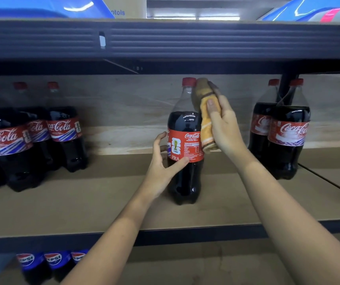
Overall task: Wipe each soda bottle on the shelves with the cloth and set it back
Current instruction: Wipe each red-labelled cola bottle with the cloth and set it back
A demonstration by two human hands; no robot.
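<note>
Coca-Cola bottle [185, 140] stands upright mid-shelf [103, 198], apart from bottle groups at nine and three o'clock; left hand [163, 169] wraps thumb and fingers round its label, likely steadying it; right hand [224, 124], at two o'clock, grips an orange cloth [206, 120] against its shoulder for wiping.

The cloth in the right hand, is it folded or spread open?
Folded. The cloth is bunched into a narrow thick strip that the right hand grips against the side of the middle Coca-Cola bottle.
</note>
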